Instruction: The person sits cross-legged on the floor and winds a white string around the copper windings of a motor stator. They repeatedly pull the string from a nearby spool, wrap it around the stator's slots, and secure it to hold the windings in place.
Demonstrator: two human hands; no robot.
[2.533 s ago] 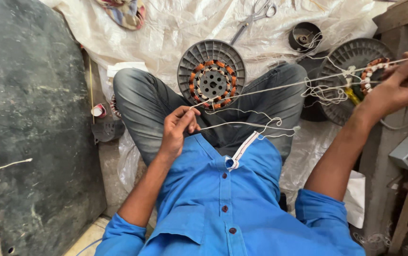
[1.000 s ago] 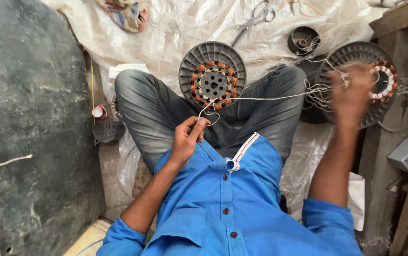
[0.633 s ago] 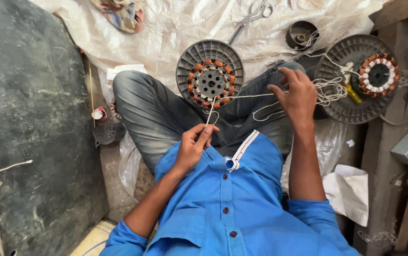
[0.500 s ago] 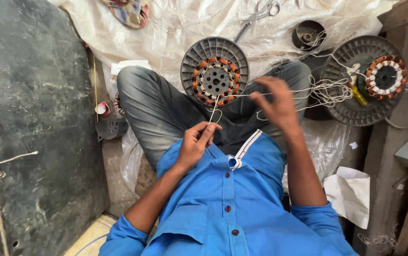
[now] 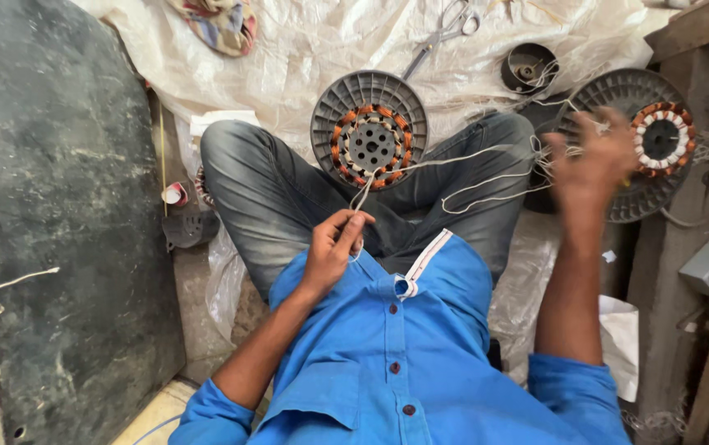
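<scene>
1. Our left hand (image 5: 331, 251) pinches the white string (image 5: 462, 156) near our lap, grip clamped on it.
2. Our right hand (image 5: 592, 161) is blurred at the right; we cannot tell its grip.
3. The string runs between both hands, crossing the near edge of the grey fan stator (image 5: 369, 136) by our knees.
4. A second stator (image 5: 659, 140) lies far right.

Soft even daylight, faint shadows, wide-angle bending at edges, right hand (image 5: 592, 158) motion-blurred, rest sharp
</scene>
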